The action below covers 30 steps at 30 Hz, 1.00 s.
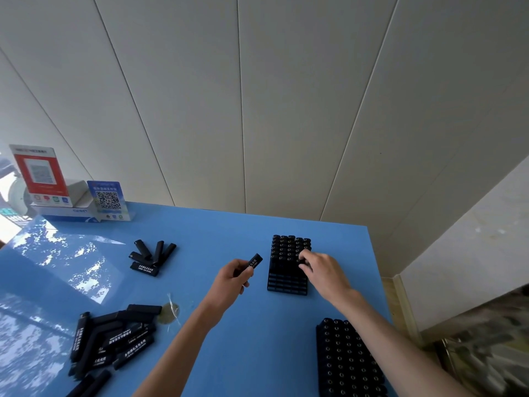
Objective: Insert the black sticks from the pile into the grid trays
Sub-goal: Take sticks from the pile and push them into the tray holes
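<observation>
1. We face a pale panelled wall (257, 96) that fills the upper view; at the right a marbled slab (472, 239) slants down past the table's right edge.
2. Our blue table (214, 230) is glossy, with window glare on its left part. Its far edge meets the wall and its right edge runs just beside both trays. Bare blue lies open in the middle, between the piles and the trays.
3. The near tray (347, 359), bottom right, looks full of upright sticks.
4. The large pile of black sticks (111, 342) lies bottom left, printed sides up.
5. The far tray (288, 266) holds sticks in its far rows; its near rows show open cells.
6. Two QR-code stands (107, 200) and a white box (68, 212) sit at the far left corner.
7. A small pile (151, 257) lies left of centre.
8. Our right hand (322, 272) rests on the far tray, fingers curled down at the sticks; whether they pinch one we cannot tell.
9. Our left hand (233, 279) grips one black stick (253, 263), tilted, just left of that tray.
</observation>
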Tool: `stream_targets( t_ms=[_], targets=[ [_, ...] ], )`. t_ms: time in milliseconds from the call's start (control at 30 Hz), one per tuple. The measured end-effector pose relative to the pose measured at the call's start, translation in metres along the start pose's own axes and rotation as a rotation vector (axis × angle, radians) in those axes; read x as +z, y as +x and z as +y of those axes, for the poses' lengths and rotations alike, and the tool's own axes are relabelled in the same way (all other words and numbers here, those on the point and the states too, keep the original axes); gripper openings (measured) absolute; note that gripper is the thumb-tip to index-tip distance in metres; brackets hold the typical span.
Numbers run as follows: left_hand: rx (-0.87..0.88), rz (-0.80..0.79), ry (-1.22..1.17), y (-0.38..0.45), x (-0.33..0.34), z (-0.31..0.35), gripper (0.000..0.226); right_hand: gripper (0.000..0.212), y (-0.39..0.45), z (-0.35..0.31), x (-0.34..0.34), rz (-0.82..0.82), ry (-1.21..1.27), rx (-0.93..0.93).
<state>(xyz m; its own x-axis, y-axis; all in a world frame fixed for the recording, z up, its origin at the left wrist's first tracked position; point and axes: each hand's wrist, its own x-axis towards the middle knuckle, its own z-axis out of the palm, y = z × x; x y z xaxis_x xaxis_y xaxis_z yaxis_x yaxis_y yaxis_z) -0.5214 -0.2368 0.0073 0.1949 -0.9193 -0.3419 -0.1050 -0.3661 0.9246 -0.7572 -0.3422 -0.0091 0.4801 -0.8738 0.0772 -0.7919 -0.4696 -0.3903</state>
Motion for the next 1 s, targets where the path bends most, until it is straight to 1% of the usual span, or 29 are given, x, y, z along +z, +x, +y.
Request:
stream_targets(
  t_ms=[100, 167, 267, 333, 467, 633, 767, 867, 1000],
  targets=[
    [0.045, 0.004, 0.077, -0.003, 0.002, 0.007, 0.008, 0.015, 0.001, -0.003, -0.005, -0.01, -0.006, 0.003],
    [0.077, 0.02, 0.118, -0.005, 0.004, 0.013, 0.005, 0.013, 0.001, -0.006, -0.01, 0.033, 0.008, 0.005],
    [0.112, 0.057, 0.136, -0.008, 0.01, 0.022, 0.009, 0.013, 0.003, -0.016, -0.02, 0.095, 0.137, -0.018],
    [0.139, 0.077, 0.17, -0.01, 0.016, 0.028, 0.011, 0.017, 0.003, -0.026, -0.029, 0.072, 0.22, -0.039],
    [0.219, 0.086, 0.264, -0.014, 0.028, 0.042, 0.012, 0.024, -0.003, -0.04, -0.043, -0.014, 0.294, -0.068],
    [0.289, 0.121, 0.364, -0.014, 0.04, 0.052, 0.014, 0.025, -0.012, -0.049, -0.057, -0.084, 0.393, -0.069],
    [0.32, 0.135, 0.424, -0.015, 0.047, 0.055, 0.016, 0.024, -0.018, -0.049, -0.064, -0.073, 0.467, -0.068],
    [0.351, 0.144, 0.519, -0.014, 0.051, 0.053, 0.012, 0.025, -0.021, -0.049, -0.069, -0.065, 0.521, -0.059],
    [0.393, 0.134, 0.615, -0.01, 0.056, 0.046, 0.01, 0.022, -0.021, -0.047, -0.068, -0.088, 0.527, -0.075]
  ],
)
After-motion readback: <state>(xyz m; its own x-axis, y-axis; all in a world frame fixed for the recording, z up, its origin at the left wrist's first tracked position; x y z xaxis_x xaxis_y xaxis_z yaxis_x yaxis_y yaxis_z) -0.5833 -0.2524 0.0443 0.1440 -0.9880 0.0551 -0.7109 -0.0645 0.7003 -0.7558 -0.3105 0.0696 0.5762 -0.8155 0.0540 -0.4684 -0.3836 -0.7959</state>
